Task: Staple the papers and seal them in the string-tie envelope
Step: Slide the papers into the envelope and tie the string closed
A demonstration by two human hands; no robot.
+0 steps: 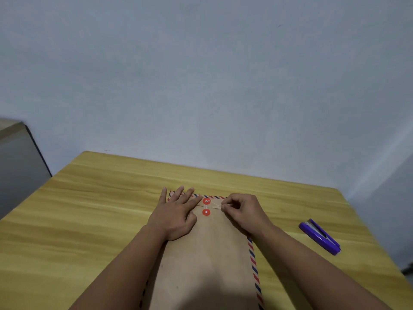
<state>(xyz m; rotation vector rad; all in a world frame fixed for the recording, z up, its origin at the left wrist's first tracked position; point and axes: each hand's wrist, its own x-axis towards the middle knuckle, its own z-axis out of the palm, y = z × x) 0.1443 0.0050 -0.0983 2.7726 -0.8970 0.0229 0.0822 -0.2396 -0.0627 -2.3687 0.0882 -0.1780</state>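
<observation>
Left hand [176, 211] flat, pressing envelope [205, 253]; right hand [242, 210] pinches string [215, 205] at 3 o'clock of buttons [206, 206]. String thin, limp: likely needs tension.

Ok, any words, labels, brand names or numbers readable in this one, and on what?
None can be read.
Envelope: only a red and blue striped border and two red discs, no print.
Stapler: plain purple, no brand shows.
Table: bare wood grain.
</observation>
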